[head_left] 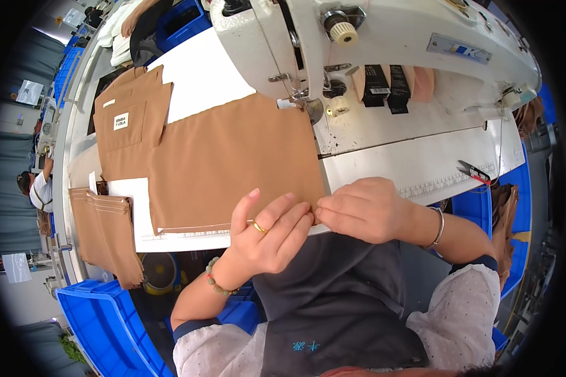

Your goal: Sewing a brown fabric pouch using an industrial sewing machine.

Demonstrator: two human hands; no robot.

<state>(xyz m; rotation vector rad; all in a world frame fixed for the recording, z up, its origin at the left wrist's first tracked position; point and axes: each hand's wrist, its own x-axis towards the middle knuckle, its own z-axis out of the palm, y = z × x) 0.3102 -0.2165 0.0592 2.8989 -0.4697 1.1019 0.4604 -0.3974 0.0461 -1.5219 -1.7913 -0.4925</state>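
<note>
A brown fabric panel [233,157] lies flat on the white sewing table [396,169], its top corner under the needle area of a white sewing machine [402,38]. My left hand [270,232], with a gold ring, grips the panel's lower edge near its right corner, the index finger raised. My right hand [358,210] is closed in a pinch on that same corner, right beside my left fingertips. A white stitched line runs along the panel's lower edge. More brown pieces, one a labelled pocket piece [129,122], another a folded piece [104,232], lie to the left.
Black scissors [471,173] lie at the right, below black tags [383,88] on the machine bed. Blue bins [100,320] stand at lower left, upper left and right. A co-worker [38,191] sits at another machine at far left; another person's hand [132,22] is at top left.
</note>
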